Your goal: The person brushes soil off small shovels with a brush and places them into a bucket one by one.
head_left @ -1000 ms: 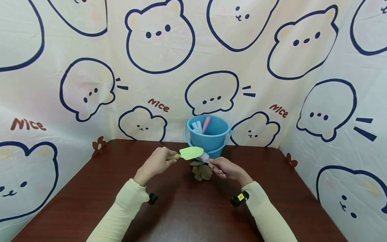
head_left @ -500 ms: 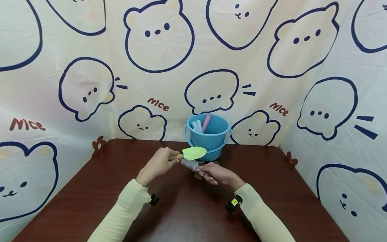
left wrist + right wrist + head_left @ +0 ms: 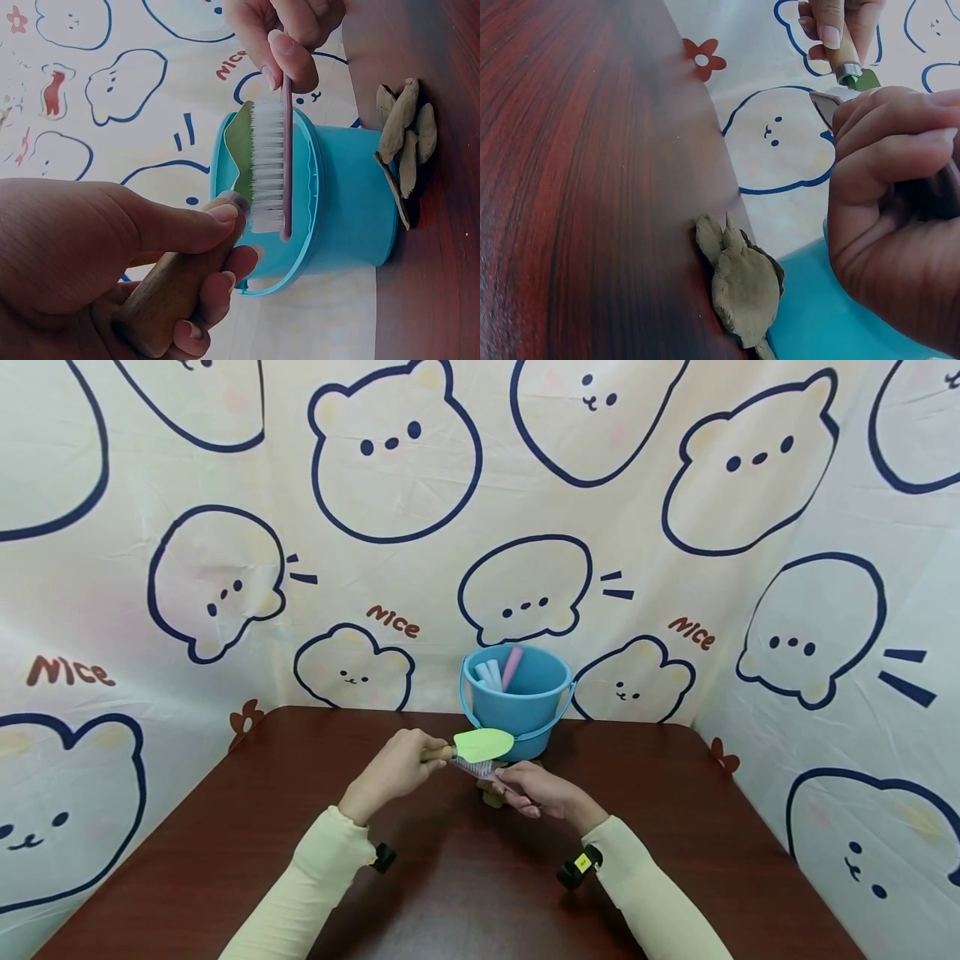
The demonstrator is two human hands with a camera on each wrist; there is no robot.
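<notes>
My left hand grips the wooden handle of a small garden trowel, whose light green blade points right. In my right hand is a scrub brush with a pinkish-purple back and white bristles. Seen from the left wrist, thumb and fingers pinch the brush by its handle end. The bristles face the underside of the blade and appear to touch it. Both tools are held above the table, in front of the blue bucket. In the head view the blade hides part of the brush.
Grey-brown clay-like lumps lie on the dark wooden table against the bucket's foot. A pink handle and light blue handles stick up inside the bucket. Behind it hangs a cartoon-printed cloth.
The right hand has moved left with the brush, under the trowel blade. The trowel has shifted slightly right. Over the last half second both hands have barely moved.
</notes>
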